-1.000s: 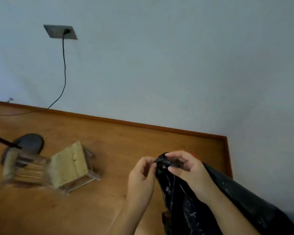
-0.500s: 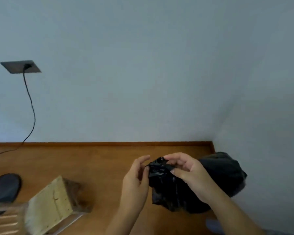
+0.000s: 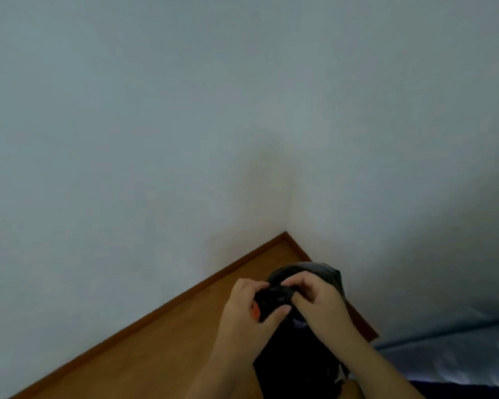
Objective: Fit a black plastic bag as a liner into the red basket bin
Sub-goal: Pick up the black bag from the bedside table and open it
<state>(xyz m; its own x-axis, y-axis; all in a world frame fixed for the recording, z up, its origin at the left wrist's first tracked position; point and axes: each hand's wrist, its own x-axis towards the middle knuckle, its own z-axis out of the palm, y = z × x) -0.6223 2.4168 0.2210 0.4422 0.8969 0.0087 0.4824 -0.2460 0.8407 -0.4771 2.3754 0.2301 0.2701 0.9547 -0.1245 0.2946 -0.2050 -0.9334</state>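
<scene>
This looks like a plain room in a home, seen at floor level in a corner. Two bare, pale blue-grey painted walls (image 3: pixel 127 139) meet at a corner (image 3: pixel 286 197), and a brown wooden skirting board (image 3: pixel 185 292) runs along their foot above a smooth, warm-brown wooden floor (image 3: pixel 144 361). At the lower right, against the right-hand wall, lies soft blue padded fabric (image 3: pixel 458 349) like a mattress or bedding, which suggests a bedroom.

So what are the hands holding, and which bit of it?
The black bag. The left hand and the right hand both pinch its scrunched-up top end, and the rest hangs below them.
</scene>
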